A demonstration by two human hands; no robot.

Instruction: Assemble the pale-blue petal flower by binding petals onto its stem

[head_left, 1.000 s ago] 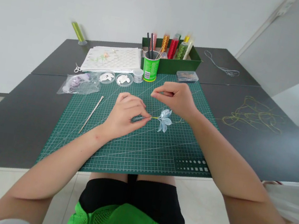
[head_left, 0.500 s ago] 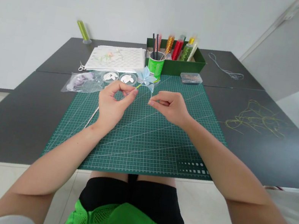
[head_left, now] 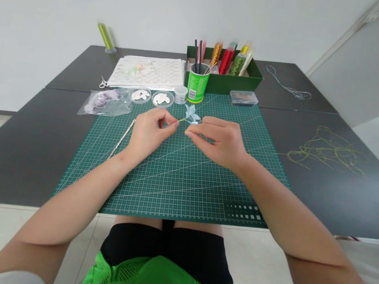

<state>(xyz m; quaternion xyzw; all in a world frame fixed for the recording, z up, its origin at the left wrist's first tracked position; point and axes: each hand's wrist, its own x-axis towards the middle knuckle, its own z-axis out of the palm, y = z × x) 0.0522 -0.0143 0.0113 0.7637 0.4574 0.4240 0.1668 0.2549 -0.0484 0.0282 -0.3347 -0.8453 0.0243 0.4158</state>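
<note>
A small light-blue artificial flower (head_left: 191,113) is held just above the green cutting mat (head_left: 176,174). My left hand (head_left: 152,130) pinches its thin yellow-green stem (head_left: 182,119) between thumb and forefinger. Close against the petals, on the right, my right hand (head_left: 221,140) has thumb and fingers pinched together. Whatever lies between those right fingertips is too small to make out, and the hand partly covers the flower. A thin metallic stick (head_left: 122,139) lies on the mat beside my left wrist.
Beyond my hands stand a green cup (head_left: 196,87), two dishes of white pieces (head_left: 162,99), and a green box (head_left: 229,85) of thread spools. A plastic bag (head_left: 106,102) and scissors (head_left: 103,82) lie left; yellow-green threads (head_left: 323,151) lie right.
The flower has been lowered toward the mat and tipped to the right. My left hand has shifted slightly right, and my right hand has closed in against the petals.
</note>
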